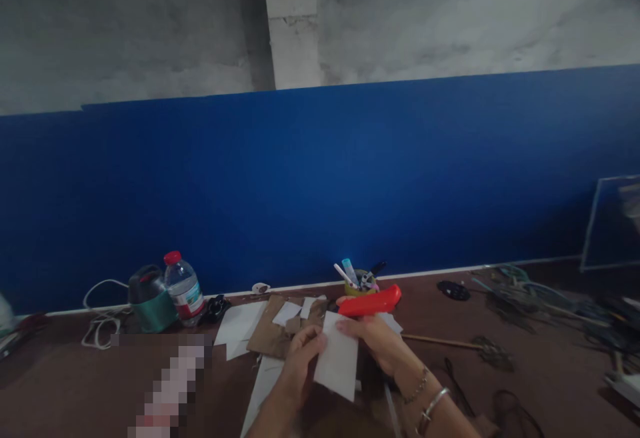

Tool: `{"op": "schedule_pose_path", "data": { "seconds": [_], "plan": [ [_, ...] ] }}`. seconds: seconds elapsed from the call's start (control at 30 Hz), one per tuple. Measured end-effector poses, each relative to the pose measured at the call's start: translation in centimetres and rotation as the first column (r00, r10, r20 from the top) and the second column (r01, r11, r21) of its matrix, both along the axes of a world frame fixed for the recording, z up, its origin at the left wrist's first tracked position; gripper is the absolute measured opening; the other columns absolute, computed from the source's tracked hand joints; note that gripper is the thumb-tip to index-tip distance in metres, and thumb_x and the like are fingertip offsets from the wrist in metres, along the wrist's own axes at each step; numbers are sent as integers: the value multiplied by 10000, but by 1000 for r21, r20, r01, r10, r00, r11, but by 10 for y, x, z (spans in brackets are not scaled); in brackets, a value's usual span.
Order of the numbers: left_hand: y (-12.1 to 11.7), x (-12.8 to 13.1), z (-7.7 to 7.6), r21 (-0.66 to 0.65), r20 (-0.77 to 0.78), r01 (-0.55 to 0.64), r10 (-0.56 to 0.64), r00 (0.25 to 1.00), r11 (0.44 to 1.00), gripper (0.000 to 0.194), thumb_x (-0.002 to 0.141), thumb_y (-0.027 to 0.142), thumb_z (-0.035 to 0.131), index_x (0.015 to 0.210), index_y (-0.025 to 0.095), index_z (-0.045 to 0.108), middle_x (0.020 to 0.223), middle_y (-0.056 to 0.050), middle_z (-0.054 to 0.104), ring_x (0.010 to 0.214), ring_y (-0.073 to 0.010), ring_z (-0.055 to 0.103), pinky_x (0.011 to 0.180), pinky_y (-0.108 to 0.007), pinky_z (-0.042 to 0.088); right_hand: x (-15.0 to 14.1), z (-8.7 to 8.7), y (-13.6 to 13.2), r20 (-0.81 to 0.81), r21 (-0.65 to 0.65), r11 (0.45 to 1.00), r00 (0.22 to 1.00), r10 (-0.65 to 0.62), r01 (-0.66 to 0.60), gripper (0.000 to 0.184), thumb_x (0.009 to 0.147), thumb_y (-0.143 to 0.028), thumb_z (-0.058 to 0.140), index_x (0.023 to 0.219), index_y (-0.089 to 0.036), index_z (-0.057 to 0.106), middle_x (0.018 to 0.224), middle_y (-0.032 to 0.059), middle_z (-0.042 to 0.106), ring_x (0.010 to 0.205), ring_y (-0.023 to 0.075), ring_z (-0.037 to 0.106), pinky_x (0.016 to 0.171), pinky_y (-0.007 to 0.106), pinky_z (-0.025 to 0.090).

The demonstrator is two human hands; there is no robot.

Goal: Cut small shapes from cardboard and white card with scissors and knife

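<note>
A white paper card [336, 357] is held upright between my two hands. My left hand [303, 358] is closed on its left edge, thumb in front. My right hand [375, 338] pinches its upper right part with the thumb. A long, smooth red plastic tool [371, 301] lies across the fingers of that same hand; its exact kind is unclear. Beneath and behind my hands are a piece of brown cardboard [267, 331] and white paper scraps [287, 313]. Loose white sheets [239, 325] lie further left.
A pen holder [361, 287] with pens and markers stands by the blue wall. At left are a water bottle [185, 291], a green-and-black container [153, 301] and a white cable [103, 321]. A thin stick [440, 340] and tangled cords [530, 298] lie at right.
</note>
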State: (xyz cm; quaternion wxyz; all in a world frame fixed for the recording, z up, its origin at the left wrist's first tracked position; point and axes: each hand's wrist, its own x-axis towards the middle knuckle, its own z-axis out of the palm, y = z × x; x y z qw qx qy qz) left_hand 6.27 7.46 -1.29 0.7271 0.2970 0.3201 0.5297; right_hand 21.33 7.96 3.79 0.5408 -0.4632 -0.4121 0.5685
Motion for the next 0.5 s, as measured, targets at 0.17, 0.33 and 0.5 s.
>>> {"op": "schedule_pose_path", "data": {
  "seconds": [0.17, 0.33, 0.5],
  "plan": [
    [1, -1, -2, -66, -11, -64, 63, 998, 996, 436, 491, 386, 844, 802, 156, 643, 625, -25, 664, 599, -197, 620, 591, -279, 435, -3, 1, 2, 110, 122, 986, 986, -124, 111, 410, 499, -175, 742, 892, -255, 654, 714, -36, 620, 695, 191, 585, 639, 279, 473],
    [1, 0, -6, -26, 21, -74, 75, 997, 997, 485, 512, 426, 825, 890, 167, 666, 709, -52, 703, 631, -210, 644, 567, -281, 459, -9, 3, 2, 59, 207, 948, 965, -257, 240, 406, 521, -219, 732, 912, -238, 623, 692, -40, 588, 651, 174, 547, 610, 269, 457],
    [7, 8, -9, -22, 18, -181, 181, 983, 983, 454, 406, 290, 880, 781, 137, 674, 699, -66, 727, 686, -233, 675, 672, -312, 509, -11, 0, 2, -15, 206, 942, 964, -267, 264, 379, 543, -218, 706, 907, -244, 603, 689, -47, 580, 659, 174, 539, 621, 268, 453]
  ]
}}
